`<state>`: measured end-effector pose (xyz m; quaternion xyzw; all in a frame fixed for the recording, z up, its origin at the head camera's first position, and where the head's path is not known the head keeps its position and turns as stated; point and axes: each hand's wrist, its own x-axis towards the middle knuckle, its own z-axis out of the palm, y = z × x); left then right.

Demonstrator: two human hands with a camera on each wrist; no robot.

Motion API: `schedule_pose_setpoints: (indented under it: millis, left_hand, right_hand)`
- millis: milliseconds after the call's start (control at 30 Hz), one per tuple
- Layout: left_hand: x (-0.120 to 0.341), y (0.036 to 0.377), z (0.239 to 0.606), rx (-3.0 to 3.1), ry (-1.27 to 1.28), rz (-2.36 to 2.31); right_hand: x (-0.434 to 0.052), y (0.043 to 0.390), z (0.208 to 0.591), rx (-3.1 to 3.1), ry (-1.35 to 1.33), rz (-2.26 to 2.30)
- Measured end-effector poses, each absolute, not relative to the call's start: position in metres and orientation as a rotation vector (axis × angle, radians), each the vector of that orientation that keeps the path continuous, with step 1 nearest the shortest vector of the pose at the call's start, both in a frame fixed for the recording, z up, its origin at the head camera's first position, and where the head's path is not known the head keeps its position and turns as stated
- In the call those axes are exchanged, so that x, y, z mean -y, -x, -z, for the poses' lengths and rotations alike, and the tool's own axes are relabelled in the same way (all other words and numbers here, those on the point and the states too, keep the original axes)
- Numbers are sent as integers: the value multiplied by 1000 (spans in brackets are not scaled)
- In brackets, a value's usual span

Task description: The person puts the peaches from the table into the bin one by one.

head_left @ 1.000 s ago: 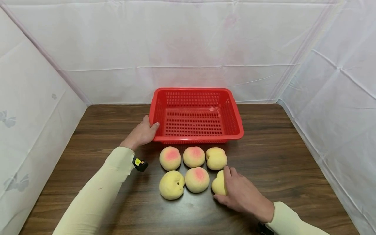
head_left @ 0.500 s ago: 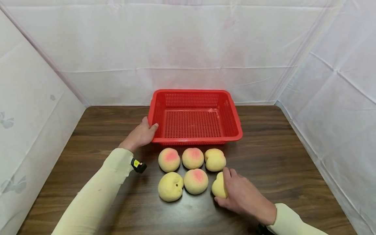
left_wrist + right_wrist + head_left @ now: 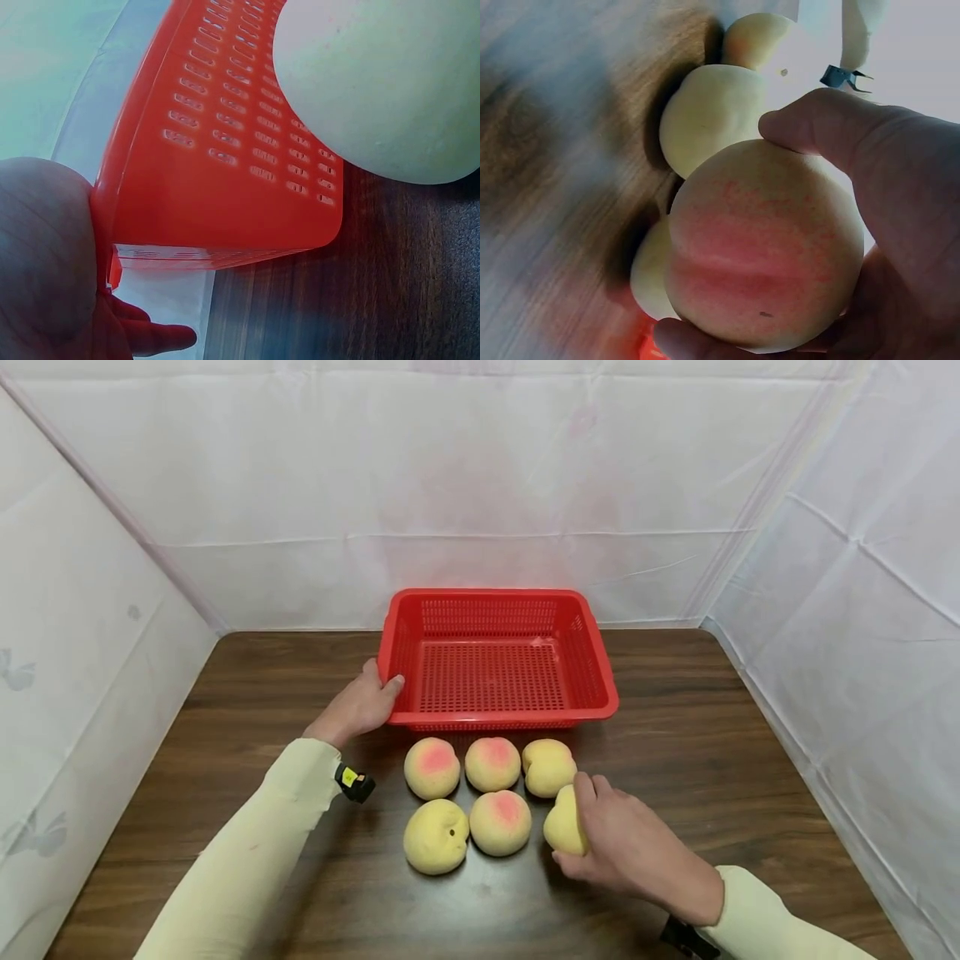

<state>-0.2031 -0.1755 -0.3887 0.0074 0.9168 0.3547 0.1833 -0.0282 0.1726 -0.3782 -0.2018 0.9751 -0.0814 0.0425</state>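
Six peaches lie on the counter (image 3: 712, 735), arranged in two rows of three just in front of the basket (image 3: 497, 717). The right hand (image 3: 626, 847) curls its thumb and fingers round the held peach (image 3: 564, 821), the end one of the near row; the right wrist view shows this fruit as round and pale yellow, with a pink-red blush across its middle and a small dark speck low on its skin. Whether it rests on the counter or is raised cannot be told. Directly left of that hand sit a blushed peach (image 3: 500, 822) and a plain yellow peach (image 3: 437, 836) with a dark stem pit. Three more lie beyond, between the two hands, the nearest just beside the held one.

The left hand (image 3: 362, 703) grips the basket's near left corner, thumb over the rim, fingers down its outer wall. This red, slotted basket is empty. Its far wall stands close to the white backdrop. Bare wood stretches wide to the right of the right hand and to the left of the left hand.
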Motion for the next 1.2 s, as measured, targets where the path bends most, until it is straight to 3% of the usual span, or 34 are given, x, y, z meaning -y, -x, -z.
schedule_pose_setpoints:
  millis: [1200]
  left_hand:
    - [174, 203, 386, -2574, 13, -983]
  right_hand:
    - [-166, 55, 347, -3109, 728, 226]
